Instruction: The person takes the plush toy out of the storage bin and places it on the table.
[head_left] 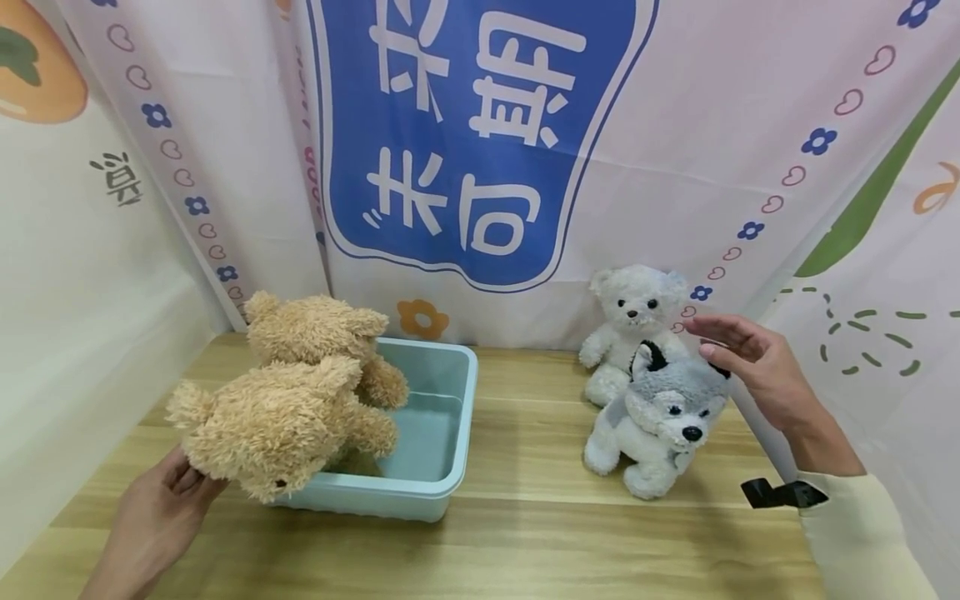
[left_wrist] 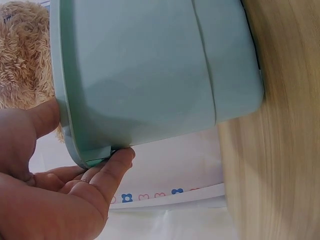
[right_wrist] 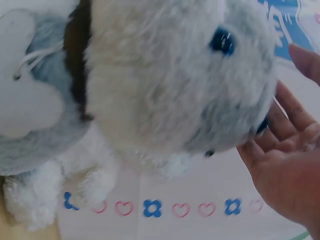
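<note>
My left hand (head_left: 161, 512) grips the corner rim of a light blue-green plastic bin (head_left: 386, 497), thumb over the edge and fingers beneath, as the left wrist view shows. Two shaggy tan teddy bears lean over the bin's left side: the nearer teddy (head_left: 262, 421) tips face down above my hand, the farther teddy (head_left: 311, 329) behind it. At the right, a grey-and-white husky plush (head_left: 678, 408) stands on the table. My right hand (head_left: 761, 362) is beside its head, fingers extended and thumb apart. A white plush bear (head_left: 630, 312) sits behind the husky.
The wooden table (head_left: 525, 533) meets a fabric backdrop (head_left: 517, 321) with blue and white lettering at the back. Printed fabric walls also enclose the left and right sides. A black strap (head_left: 783, 494) circles my right sleeve.
</note>
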